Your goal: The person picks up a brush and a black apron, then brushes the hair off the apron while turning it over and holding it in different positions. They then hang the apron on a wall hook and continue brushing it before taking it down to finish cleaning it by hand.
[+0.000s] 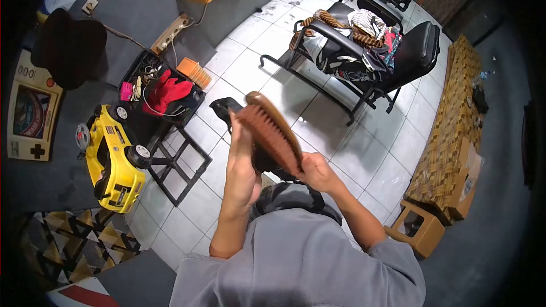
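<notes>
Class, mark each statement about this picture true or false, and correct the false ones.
1. The brush has brown bristles. True.
2. The toy car is red. False: it is yellow.
3. The right hand grips the brush at one end. True.
4. The black chair is bare. False: clothes lie on it.
5. The left hand rests on the floor. False: it is raised beside the brush, against a black item.
6. The floor has light tiles. True.
</notes>
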Available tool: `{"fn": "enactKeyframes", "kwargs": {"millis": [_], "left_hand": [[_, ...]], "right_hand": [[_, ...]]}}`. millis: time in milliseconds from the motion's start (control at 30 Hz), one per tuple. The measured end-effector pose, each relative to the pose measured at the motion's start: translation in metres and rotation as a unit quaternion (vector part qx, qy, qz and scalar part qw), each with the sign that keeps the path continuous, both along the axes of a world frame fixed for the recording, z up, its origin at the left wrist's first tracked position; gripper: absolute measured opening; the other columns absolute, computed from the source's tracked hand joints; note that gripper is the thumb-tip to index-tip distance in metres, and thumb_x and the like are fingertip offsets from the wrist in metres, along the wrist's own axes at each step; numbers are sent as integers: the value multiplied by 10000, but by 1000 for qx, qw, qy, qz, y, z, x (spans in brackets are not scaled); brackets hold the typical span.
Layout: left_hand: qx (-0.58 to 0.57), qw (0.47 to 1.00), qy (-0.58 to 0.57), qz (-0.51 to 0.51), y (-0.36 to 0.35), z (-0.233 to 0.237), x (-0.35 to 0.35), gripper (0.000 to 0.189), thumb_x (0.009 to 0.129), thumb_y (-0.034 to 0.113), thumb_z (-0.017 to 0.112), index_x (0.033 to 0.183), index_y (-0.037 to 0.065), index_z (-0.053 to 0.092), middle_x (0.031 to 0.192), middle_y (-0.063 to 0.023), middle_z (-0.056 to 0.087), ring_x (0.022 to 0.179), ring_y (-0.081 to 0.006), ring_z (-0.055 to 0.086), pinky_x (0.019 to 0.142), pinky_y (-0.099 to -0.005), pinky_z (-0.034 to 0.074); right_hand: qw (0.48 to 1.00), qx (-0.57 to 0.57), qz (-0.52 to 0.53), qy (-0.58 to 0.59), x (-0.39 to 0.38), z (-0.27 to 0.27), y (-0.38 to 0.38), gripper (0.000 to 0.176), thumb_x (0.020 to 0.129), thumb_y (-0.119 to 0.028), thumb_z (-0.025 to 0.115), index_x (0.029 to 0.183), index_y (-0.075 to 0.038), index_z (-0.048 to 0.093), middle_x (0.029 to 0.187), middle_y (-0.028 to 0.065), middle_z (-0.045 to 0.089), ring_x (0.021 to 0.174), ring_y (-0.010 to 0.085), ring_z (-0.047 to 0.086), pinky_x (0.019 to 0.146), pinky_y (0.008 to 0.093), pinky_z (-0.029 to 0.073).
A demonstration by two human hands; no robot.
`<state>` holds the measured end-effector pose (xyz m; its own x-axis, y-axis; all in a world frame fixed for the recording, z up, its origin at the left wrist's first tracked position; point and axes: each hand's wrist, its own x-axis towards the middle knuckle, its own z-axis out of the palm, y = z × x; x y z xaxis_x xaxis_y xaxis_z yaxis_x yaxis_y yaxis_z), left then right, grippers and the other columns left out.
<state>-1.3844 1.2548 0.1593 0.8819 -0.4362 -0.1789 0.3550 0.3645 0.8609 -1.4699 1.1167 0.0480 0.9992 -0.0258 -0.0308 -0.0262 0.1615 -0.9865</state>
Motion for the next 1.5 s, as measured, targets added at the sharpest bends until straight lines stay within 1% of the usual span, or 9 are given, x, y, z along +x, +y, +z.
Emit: {"fn": "enactKeyframes", "kwargs": {"millis": [133,233,433,667,800,933,1167,1367,1500], "left_hand": [[-42,998,-40,5,9,-3,8,662,967,422,322,1465,59,79,1413,-105,343,1294,-204,350,1061,-340,293],[-69,995,-59,-46,25,6,8,670,944,339,360,1464,45,58,1439,-116,309,1304,-206,347,1066,-331,289],[-107,992,-48,-51,21,13,2,781,857,73,508,1474,78,29,1279,-123,441,1121,-179,485,934,-297,412],[-82,993,-58,-66,7,-3,3,682,973,214,406,1439,-17,-35,1524,-134,-60,1400,-191,-17,1120,-303,40],[-64,993,-89,-48,9,-7,5,645,966,180,396,1455,17,9,1499,-130,116,1363,-198,173,1099,-315,173],[-145,987,-52,-33,23,16,7,654,916,66,452,1470,75,104,1311,-100,447,1118,-157,502,977,-302,386],[-148,988,-47,-3,26,27,9,642,912,13,437,1467,98,126,1229,-81,509,1008,-144,566,913,-301,451],[-118,991,-49,42,17,27,6,631,916,20,434,1465,100,132,1254,-75,492,1030,-151,561,914,-314,461],[-114,990,-77,39,15,27,8,630,930,31,431,1469,107,113,1345,-63,419,1115,-150,508,962,-309,411]], "right_hand": [[991,-122,-44,8,7,-28,4,496,979,-423,354,784,-4,533,574,50,464,531,150,441,510,294,381],[928,-350,-50,121,4,-105,-13,433,949,-393,410,857,-20,609,766,223,623,705,389,601,630,445,459],[764,-511,101,381,-56,-230,-46,611,916,-543,353,870,-13,653,818,252,631,843,415,612,744,471,477],[985,-52,-60,154,-4,-48,-7,541,980,-416,346,702,16,517,589,70,489,535,156,448,511,328,382],[988,106,-15,110,1,-27,8,499,986,-380,348,779,31,540,631,91,510,562,154,455,538,329,403],[945,-313,7,98,5,-114,-9,518,975,-414,328,954,27,598,834,220,639,770,367,616,702,431,460],[760,-527,134,355,-62,-273,-47,622,933,-509,358,869,32,660,774,260,625,761,429,615,666,486,458],[971,-97,19,216,0,-103,-34,556,967,-480,352,760,-3,550,600,29,485,522,133,432,503,292,370],[979,163,87,80,6,-25,-18,505,981,-446,350,763,-28,531,583,-55,363,507,48,316,452,214,268]]}}
